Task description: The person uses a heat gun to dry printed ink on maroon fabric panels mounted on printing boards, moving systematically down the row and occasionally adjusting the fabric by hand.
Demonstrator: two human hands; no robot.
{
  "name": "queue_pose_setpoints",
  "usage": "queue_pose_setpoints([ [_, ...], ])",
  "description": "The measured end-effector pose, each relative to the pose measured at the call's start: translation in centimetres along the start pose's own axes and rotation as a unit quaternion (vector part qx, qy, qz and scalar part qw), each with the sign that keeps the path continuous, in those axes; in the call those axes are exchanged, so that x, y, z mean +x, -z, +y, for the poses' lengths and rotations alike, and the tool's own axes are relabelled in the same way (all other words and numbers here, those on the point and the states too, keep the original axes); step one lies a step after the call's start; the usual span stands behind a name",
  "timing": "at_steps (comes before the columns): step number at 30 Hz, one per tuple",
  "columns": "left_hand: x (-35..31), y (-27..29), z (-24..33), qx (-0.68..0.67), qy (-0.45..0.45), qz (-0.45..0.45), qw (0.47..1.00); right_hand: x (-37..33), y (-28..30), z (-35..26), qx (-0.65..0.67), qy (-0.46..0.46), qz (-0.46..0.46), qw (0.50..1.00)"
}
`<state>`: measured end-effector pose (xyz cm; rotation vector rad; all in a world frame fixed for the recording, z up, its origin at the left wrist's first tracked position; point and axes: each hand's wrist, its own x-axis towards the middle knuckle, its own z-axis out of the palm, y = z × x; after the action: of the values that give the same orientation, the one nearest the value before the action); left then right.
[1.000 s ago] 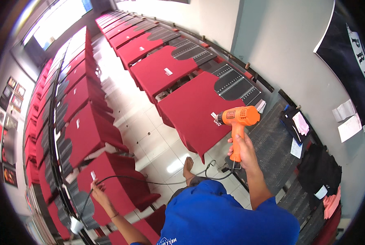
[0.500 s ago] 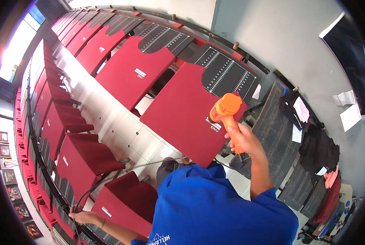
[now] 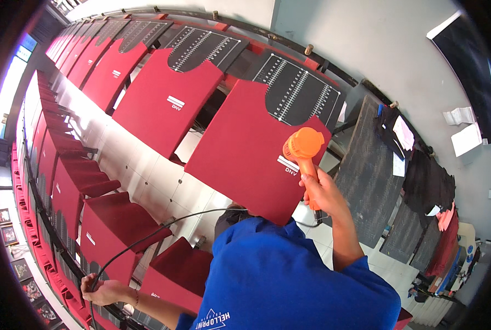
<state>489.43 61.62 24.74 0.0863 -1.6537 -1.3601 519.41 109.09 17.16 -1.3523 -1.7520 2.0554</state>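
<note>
My right hand (image 3: 327,193) is wrapped around the handle of an orange hair dryer (image 3: 306,144). The dryer is held over the chest print of a red T-shirt (image 3: 229,146), which is stretched flat on a dark board (image 3: 303,93) with white ruler marks. A black cable (image 3: 146,240) runs from the dryer's handle side, partly hidden by my body, across to the left. My left hand (image 3: 103,290) grips that cable with curled fingers at the lower left, near the other row of boards.
More boards with red shirts (image 3: 163,102) form a long row toward the far left. A second row of red shirts (image 3: 111,236) stands on the left, across a tiled aisle (image 3: 141,165). Dark garments (image 3: 429,190) lie on a worn grey table (image 3: 361,176) at the right.
The boards have shifted left in the picture as the view moved. My left hand has moved slightly left, and the cable now arches higher. The dryer stays above the same shirt.
</note>
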Motion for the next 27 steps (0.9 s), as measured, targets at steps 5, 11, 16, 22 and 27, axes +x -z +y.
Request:
queue_pose_setpoints([
  [5, -1.5, -2.1, -3.2, -0.003, 0.047, -0.082, 0.996, 0.0, -0.5, -1.0, 0.017, -0.031, -0.004, 0.999],
  [11, -3.9, -4.6, -3.6, 0.019, 0.106, -0.21, 0.972, 0.1, -1.2, -0.8, 0.025, -0.018, 0.006, 1.0],
  [16, -5.1, -6.0, -3.6, -0.03, 0.118, -0.225, 0.967, 0.2, -1.5, -0.7, 0.03, -0.022, 0.016, 0.999],
  [22, -5.2, -6.6, -3.0, -0.038, 0.088, -0.189, 0.977, -0.4, -1.6, -0.8, 0.005, -0.031, 0.015, 0.999],
  [27, -5.2, -6.5, -3.3, -0.049, 0.097, -0.193, 0.975, -1.1, -1.6, -0.5, 0.011, -0.031, 0.035, 0.999],
])
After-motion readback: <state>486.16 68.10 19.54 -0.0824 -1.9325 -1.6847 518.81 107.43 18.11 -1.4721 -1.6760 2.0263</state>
